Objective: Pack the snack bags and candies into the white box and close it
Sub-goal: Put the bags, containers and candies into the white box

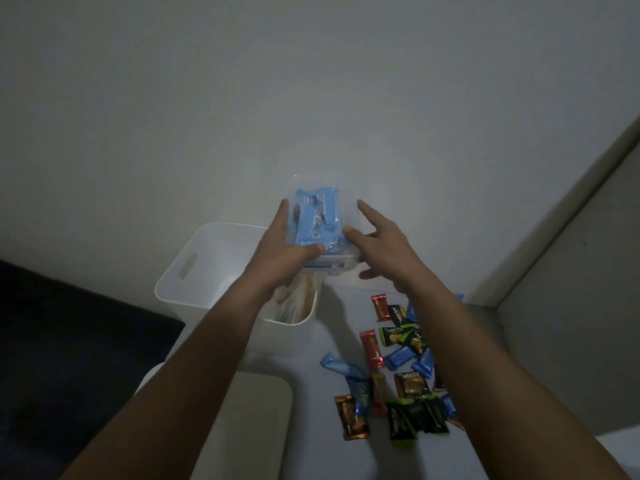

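The packing is only partly under way. The white box [194, 268] is standing open on the desk [304, 344] near the wall, with what look like pale snack bags [300, 299] already lying inside, though the dim light is making that hard to confirm. Many loose candies [403, 368] are lying scattered on the desk to the right of the box, well apart from it, and the box is not yet closed.

Above the box's right rim, the left hand [282, 247] is gripping a clear container [332, 265] holding blue wrapped snacks [317, 216], thumb pressing along its near edge. The right hand [384, 244] is spreading its fingers, thumb touching the container's right side without curling round it.
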`<state>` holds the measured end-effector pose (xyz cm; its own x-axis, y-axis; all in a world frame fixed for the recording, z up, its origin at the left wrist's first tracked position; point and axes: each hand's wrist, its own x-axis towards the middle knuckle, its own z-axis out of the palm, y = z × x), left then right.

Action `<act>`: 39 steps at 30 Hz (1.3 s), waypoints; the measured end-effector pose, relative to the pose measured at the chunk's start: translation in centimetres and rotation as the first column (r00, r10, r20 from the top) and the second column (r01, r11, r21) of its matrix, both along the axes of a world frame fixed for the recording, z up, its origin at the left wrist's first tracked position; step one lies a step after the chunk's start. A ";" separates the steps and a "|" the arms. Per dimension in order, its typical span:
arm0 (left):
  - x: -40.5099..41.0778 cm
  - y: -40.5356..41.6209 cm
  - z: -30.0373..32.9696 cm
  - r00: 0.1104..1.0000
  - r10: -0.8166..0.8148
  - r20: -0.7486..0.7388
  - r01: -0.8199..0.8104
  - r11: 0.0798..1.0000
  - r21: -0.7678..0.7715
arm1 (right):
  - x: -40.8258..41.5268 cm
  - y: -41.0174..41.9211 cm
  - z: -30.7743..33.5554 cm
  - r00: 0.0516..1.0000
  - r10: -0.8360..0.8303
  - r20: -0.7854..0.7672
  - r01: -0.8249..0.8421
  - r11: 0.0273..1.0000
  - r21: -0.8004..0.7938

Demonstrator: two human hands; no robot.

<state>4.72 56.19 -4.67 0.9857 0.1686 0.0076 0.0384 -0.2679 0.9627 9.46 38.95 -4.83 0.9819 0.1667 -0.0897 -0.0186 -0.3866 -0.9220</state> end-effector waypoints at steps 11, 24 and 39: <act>0.2 13.7 -2.4 0.971 0.101 -0.218 -0.099 0.995 0.023 | 1.0 14.2 -3.2 0.992 0.100 -0.079 -0.103 0.994 -0.027; 3.6 20.9 -9.7 0.859 -0.063 -0.509 0.167 0.972 0.163 | 3.1 20.2 -12.5 0.854 0.146 -0.499 -0.108 0.989 0.104; 6.0 22.5 -13.7 0.977 0.138 -0.165 0.032 0.665 0.746 | 4.4 23.7 -17.3 0.781 0.196 -0.593 -0.264 0.964 -0.030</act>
